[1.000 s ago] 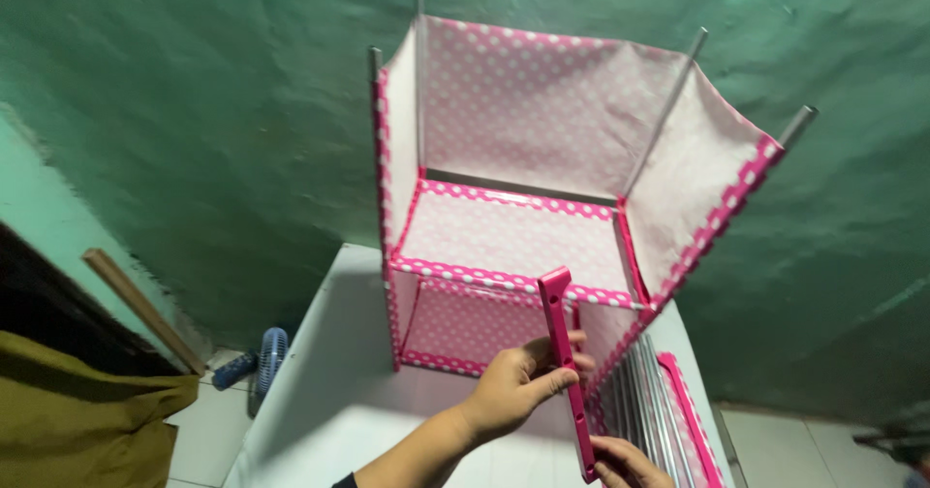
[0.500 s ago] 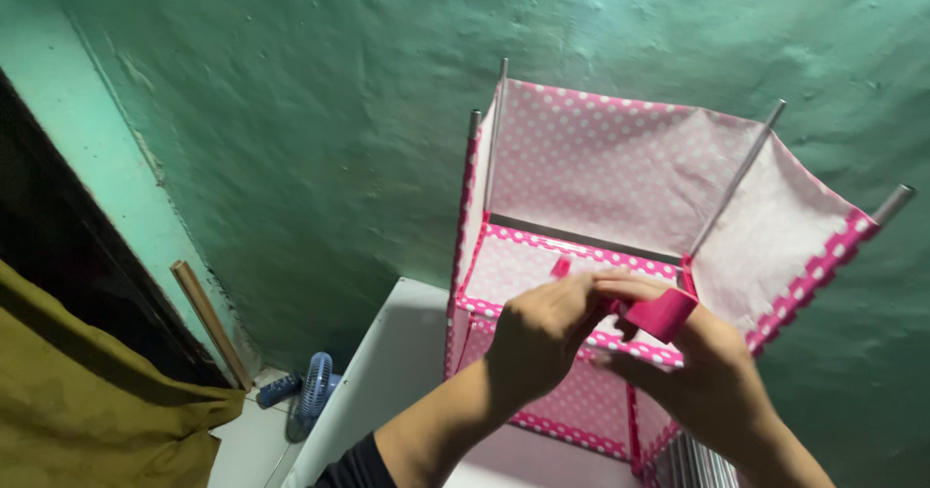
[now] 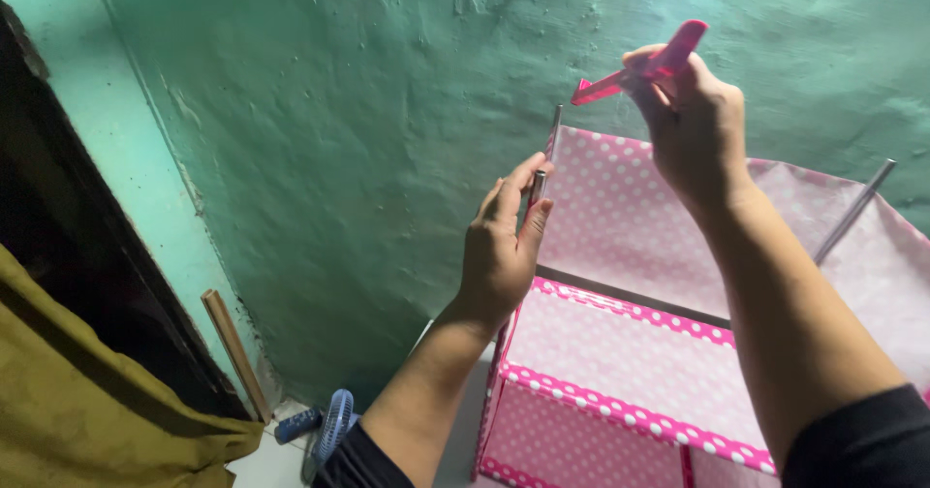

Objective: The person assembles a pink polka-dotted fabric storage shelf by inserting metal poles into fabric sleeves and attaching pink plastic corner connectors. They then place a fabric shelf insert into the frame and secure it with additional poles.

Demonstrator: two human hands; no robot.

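My polka-dot fabric rack point(image 3: 630, 352) is cut off at the right and bottom edges, so its base is hidden. The green wall point(image 3: 339, 158) stands close behind it, with open room above. Left of the rack hangs an olive cloth point(image 3: 87, 401); a wooden stick point(image 3: 232, 352) leans by the wall. My left hand point(image 3: 502, 246) grips the rack's front-left metal pole point(image 3: 536, 189). My right hand point(image 3: 693, 125) pinches a pink plastic connector point(image 3: 644, 66) above the rack's back corner pole point(image 3: 556, 120).

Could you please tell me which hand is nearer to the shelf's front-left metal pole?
Left. The left hand grips the metal pole; the right hand is above, holding a pink connector.
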